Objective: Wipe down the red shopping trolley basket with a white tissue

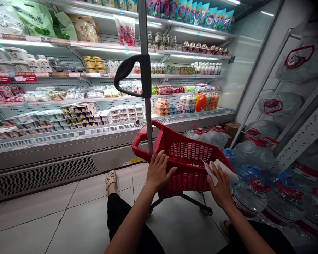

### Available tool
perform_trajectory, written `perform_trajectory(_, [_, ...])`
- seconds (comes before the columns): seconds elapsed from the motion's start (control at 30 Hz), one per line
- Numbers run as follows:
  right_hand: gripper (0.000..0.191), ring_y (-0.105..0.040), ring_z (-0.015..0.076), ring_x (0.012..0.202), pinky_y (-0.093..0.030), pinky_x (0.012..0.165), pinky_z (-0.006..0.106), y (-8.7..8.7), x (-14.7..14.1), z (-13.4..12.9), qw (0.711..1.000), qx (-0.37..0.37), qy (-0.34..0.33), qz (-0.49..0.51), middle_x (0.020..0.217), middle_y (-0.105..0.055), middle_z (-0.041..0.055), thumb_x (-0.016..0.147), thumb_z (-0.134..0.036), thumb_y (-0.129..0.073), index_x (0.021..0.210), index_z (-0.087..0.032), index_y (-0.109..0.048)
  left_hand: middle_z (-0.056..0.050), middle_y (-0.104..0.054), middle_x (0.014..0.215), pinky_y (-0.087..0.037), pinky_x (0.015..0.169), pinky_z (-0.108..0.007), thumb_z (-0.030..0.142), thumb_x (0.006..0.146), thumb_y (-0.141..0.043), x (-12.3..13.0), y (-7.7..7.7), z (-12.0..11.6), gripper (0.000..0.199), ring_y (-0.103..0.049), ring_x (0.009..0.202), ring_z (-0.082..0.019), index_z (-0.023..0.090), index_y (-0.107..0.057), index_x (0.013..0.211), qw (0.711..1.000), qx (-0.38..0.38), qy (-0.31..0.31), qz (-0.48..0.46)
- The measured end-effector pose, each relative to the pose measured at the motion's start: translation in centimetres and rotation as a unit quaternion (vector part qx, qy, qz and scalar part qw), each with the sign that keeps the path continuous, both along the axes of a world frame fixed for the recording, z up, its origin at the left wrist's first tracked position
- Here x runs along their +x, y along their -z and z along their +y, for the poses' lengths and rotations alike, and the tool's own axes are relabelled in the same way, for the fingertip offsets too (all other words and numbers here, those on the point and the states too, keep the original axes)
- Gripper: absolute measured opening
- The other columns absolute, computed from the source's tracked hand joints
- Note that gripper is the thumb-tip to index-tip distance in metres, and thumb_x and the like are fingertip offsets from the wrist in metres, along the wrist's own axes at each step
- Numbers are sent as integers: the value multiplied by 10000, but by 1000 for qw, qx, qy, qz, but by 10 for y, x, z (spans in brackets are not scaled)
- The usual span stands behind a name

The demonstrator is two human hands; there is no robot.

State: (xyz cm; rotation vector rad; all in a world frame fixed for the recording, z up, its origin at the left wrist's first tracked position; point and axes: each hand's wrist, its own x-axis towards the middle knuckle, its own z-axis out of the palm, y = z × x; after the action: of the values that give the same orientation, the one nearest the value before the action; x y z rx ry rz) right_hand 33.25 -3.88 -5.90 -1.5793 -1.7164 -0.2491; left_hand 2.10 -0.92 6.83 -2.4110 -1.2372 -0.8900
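Note:
A red plastic shopping cart point(185, 180) with lattice sides stands in front of me on a dark wheeled frame. My left hand point(160, 171) rests on its near rim by the handle end, fingers stretched out and thumb apart. Over the rim at the right end, my right hand point(220, 185) presses a white sheet, tissue or thin cloth point(225, 171), under its fingers. A grey pole point(148, 123) rises from the cart's handle end, with a black loop-shaped grip point(134, 77) on it. Part of the basket's inside shows; the undersides of both hands are hidden.
A refrigerated display case point(113, 141) with several shelves of dairy goods, bags and bottles runs along the far side. Large water bottles point(250, 194) crowd the right, below a rack point(270, 74) holding more. My foot in a beige clog point(111, 180) is on the tiled floor point(87, 222).

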Motion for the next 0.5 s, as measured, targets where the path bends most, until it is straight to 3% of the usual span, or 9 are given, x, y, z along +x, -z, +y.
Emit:
perform_trajectory(0.1, [608, -142, 331, 1597, -225, 1233, 681, -8, -35, 4, 1000, 2, 9, 17, 1741, -179, 24, 1078, -415, -272, 1667, -359, -134, -97, -645, 1351, -132, 1327, -521, 549, 1040, -442, 5, -3, 1, 464, -394, 1491, -266, 189, -584, 1295, 1000, -7, 0, -6])
perform_trajectory(0.3, [643, -158, 269, 1598, -242, 1267, 572, -48, -129, 12, 990, -10, -130, -58, 1740, -180, 37, 1079, -337, -321, 1676, -326, -81, -91, -656, 1330, -126, 1325, -517, 534, 1034, -463, 8, -3, 3, 446, -411, 1477, -268, 194, -572, 1301, 1000, -11, 5, 1])
perform_trajectory(0.4, [706, -191, 268, 1587, -237, 1276, 532, -55, -132, 12, 983, 7, -149, -107, 1738, -190, 57, 1048, -273, -381, 1680, -276, -68, -86, -654, 1346, -118, 1326, -516, 517, 1044, -452, 3, -3, 3, 446, -414, 1475, -264, 196, -559, 1334, 1000, -12, 14, 8])
perform_trajectory(0.5, [772, -271, 271, 1554, -253, 1270, 503, -44, -97, 12, 980, 18, -129, -151, 1721, -252, 60, 998, -217, -441, 1680, -267, -85, -77, -647, 1370, -126, 1328, -511, 501, 1052, -442, -3, -5, 5, 441, -421, 1474, -261, 204, -559, 1357, 1000, -12, 19, 17])
